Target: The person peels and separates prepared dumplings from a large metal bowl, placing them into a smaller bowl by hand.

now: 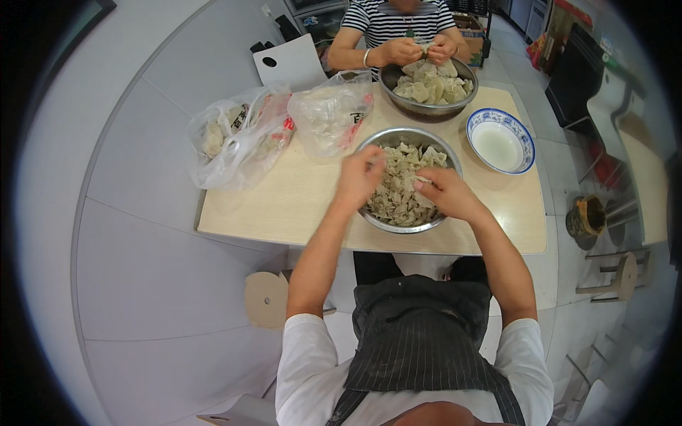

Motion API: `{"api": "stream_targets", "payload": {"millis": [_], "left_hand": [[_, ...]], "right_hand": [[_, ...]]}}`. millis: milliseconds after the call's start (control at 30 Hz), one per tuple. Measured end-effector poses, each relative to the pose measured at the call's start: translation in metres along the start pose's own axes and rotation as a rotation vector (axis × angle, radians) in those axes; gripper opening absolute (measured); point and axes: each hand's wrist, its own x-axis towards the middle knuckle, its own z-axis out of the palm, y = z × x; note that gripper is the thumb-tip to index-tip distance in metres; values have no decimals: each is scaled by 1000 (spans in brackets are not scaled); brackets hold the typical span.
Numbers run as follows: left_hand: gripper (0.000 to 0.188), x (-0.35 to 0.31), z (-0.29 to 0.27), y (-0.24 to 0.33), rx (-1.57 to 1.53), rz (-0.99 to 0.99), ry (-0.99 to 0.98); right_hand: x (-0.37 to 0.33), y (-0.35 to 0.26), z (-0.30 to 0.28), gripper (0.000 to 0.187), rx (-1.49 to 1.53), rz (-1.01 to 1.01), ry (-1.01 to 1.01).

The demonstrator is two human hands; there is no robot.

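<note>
A steel bowl (455,157) near the table's front edge is filled with small torn pale-green pieces (401,192), soft and ruffled; their exact kind is unclear. Over the right side of this bowl, my right hand (455,194) is closed, pinching a pale torn piece (423,179) between thumb and fingers. My left hand (359,177) hovers at the bowl's left rim with curled fingers. Motion blurs its fingertips, so what they hold, if anything, cannot be made out.
Across the table (284,213), a person in a striped shirt (362,21) holds a piece over a second steel bowl (426,111) of larger pale pieces. A blue-and-white bowl (523,145) of cloudy liquid stands right. Plastic bags (241,135) lie left. A stool (267,299) stands below.
</note>
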Motion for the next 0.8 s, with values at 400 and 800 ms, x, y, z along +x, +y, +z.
{"api": "stream_targets", "payload": {"millis": [400,800], "left_hand": [[11,3,0,37,-65,-46,-223],[10,7,-1,24,-214,89,-153]], "right_hand": [[14,8,7,26,8,62,-23],[20,7,18,17,-340,-90,89]]}}
